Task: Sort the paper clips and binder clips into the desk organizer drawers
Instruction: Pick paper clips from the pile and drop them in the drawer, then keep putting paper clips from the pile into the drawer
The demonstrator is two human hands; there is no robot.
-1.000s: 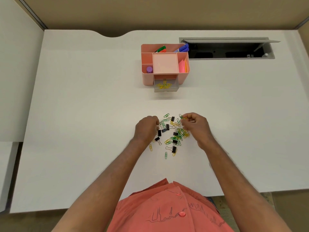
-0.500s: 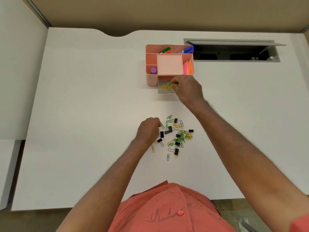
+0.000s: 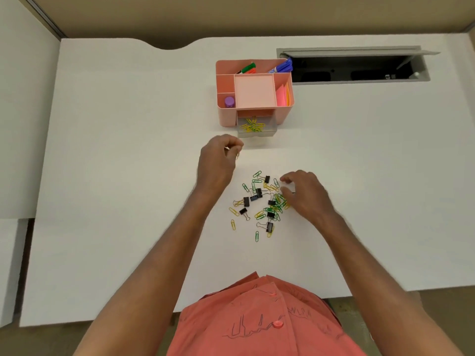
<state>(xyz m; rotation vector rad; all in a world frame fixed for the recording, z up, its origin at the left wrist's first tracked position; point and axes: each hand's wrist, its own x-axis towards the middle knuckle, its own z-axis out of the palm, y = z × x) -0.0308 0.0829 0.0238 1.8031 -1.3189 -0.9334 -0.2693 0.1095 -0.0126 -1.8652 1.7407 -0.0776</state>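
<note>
On the white desk (image 3: 128,176) in front of me, seen from the camera on my head, the loose pile of paper clips (image 3: 276,205) and binder clips (image 3: 259,192) lies scattered between my two forearms. Green and yellow wire clips are tangled with small black binder clips; a few yellow and green ones lie apart at the near edge of the pile.

My left hand (image 3: 218,163) is lifted beyond the pile, between it and the organizer. Its fingers are curled together, and their tips pinch what looks like a thin yellowish clip (image 3: 237,154), though it is too small and blurred for me to be certain.

My right hand (image 3: 304,195) sits at the right edge of the pile. Its fingers are loosely bent and spread, the tips reaching toward the clips; I hold nothing in it that I can see, and the palm hides whatever lies beneath.

Farther back stands the pink desk organizer (image 3: 227,116). Its clear drawer (image 3: 257,133) is pulled out toward me, with a cluster of yellow and green paper clips lying in it. Up top, markers (image 3: 281,66) stand in the rear compartment, a purple cap (image 3: 229,102) shows in the left one, and pink and orange sticky notes (image 3: 284,95) fill the right one. An open grey cable hatch (image 3: 359,51) lies right of the organizer.
</note>
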